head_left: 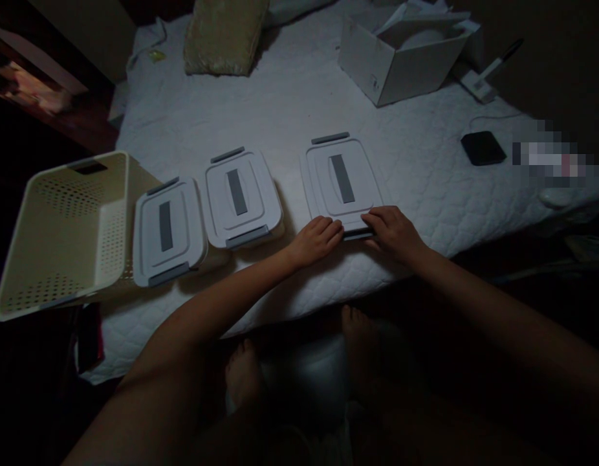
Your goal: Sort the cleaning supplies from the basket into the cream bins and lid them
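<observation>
A white storage box lid [366, 178] with a grey handle strip and grey latches lies on the bed in front of me. My left hand [319, 239] is curled over its front left corner. My right hand [392, 234] grips the front right corner, fingers on top near the dark front latch. How much of a box is under this lid I cannot tell. To the left stand two lidded storage boxes, the nearer-middle box [255, 206] and another box [185, 243], both with grey latches at front and back.
A cream perforated basket [116, 252] stands at the far left. Farther back are a yellowish cushion [222, 39] and a white carton [360, 61] with papers in it. A black flat device [484, 148] lies on the right of the white quilted bed [299, 110]. My feet show below its edge.
</observation>
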{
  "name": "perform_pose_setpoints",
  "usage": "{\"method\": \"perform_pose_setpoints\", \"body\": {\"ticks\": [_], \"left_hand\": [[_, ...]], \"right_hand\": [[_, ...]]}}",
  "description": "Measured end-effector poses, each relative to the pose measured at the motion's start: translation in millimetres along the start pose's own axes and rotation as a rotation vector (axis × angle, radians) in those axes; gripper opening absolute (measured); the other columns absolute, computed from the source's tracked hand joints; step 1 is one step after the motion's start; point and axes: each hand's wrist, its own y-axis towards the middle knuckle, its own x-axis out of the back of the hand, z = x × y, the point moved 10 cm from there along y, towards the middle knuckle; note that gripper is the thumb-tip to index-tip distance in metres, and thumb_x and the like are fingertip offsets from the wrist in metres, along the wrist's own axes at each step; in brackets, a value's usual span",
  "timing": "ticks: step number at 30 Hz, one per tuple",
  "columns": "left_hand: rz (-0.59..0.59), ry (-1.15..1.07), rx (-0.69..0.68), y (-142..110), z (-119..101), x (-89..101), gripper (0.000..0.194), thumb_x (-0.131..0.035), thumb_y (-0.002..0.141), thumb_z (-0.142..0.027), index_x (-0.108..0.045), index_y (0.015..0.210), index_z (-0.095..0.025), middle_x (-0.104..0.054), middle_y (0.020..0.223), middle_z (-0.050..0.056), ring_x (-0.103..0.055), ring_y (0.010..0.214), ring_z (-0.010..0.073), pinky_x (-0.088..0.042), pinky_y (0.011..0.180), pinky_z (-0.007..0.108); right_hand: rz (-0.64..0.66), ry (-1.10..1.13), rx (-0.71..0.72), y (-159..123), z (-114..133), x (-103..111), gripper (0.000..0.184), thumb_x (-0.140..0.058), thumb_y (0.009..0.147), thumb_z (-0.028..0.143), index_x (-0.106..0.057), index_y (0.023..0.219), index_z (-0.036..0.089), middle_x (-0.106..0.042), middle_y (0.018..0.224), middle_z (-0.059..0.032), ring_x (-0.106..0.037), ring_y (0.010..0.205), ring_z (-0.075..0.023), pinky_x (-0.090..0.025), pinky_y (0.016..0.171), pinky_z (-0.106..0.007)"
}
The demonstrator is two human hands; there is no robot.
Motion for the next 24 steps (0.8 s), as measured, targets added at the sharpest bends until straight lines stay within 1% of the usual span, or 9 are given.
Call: {"method": "perform_pose_setpoints", "body": {"ticks": [4, 8, 12, 14, 18, 24], "left_hand": [[-0.001, 0.058, 0.004, -1, 0, 2.5, 0.031, -0.031, 0.096, -0.024, -0.058, 0.111, -0.022, -0.062, 0.113, 0.012, -0.056, 0.098, 0.0222, -0.043, 0.088, 0.041], [-0.024, 0.103, 0.015, 0, -6, 11.5, 0.031, -0.032, 0.096, -0.024, -0.057, 0.112, -0.018, -0.062, 0.112, 0.014, -0.055, 0.096, 0.0226, -0.044, 0.086, 0.040], [-0.032, 0.137, 0.072, 3, -8, 23.0, 0.027, -0.040, 0.093, -0.023, -0.054, 0.114, -0.014, -0.061, 0.112, 0.015, -0.055, 0.098, 0.0236, -0.044, 0.087, 0.040], [-0.018, 0.148, 0.091, 4, -8, 26.1, 0.027, -0.045, 0.091, -0.024, -0.054, 0.113, -0.012, -0.060, 0.113, 0.016, -0.054, 0.099, 0.0245, -0.044, 0.087, 0.040], [0.025, 0.158, 0.093, 5, -6, 26.0, 0.025, -0.046, 0.090, -0.023, -0.054, 0.110, -0.011, -0.059, 0.111, 0.016, -0.051, 0.099, 0.0249, -0.043, 0.088, 0.039], [0.017, 0.148, 0.069, 6, -6, 26.8, 0.029, -0.045, 0.090, -0.027, -0.053, 0.112, -0.009, -0.058, 0.111, 0.017, -0.048, 0.098, 0.0265, -0.042, 0.086, 0.041]], "right_hand": [[-0.013, 0.001, 0.023, 3, 5, 6, 0.032, -0.058, 0.084, 0.033, -0.058, 0.113, 0.019, -0.059, 0.111, -0.0159, -0.053, 0.102, -0.0309, -0.047, 0.087, -0.048], [-0.006, -0.048, 0.042, 5, 11, 10, 0.033, -0.059, 0.084, 0.034, -0.058, 0.111, 0.016, -0.059, 0.109, -0.0173, -0.052, 0.100, -0.0309, -0.046, 0.085, -0.046], [0.024, -0.085, 0.058, 8, 16, 13, 0.031, -0.059, 0.083, 0.031, -0.057, 0.110, 0.015, -0.059, 0.107, -0.0173, -0.051, 0.097, -0.0304, -0.044, 0.084, -0.044], [0.030, -0.100, 0.073, 10, 18, 14, 0.031, -0.059, 0.083, 0.031, -0.057, 0.109, 0.014, -0.059, 0.105, -0.0176, -0.050, 0.095, -0.0301, -0.043, 0.083, -0.044], [0.045, -0.154, 0.101, 14, 21, 15, 0.030, -0.056, 0.084, 0.033, -0.058, 0.106, 0.013, -0.058, 0.102, -0.0168, -0.049, 0.092, -0.0287, -0.041, 0.082, -0.041], [0.100, -0.183, 0.136, 18, 24, 17, 0.026, -0.056, 0.084, 0.033, -0.058, 0.100, 0.013, -0.058, 0.096, -0.0158, -0.047, 0.087, -0.0275, -0.039, 0.077, -0.038]]}}
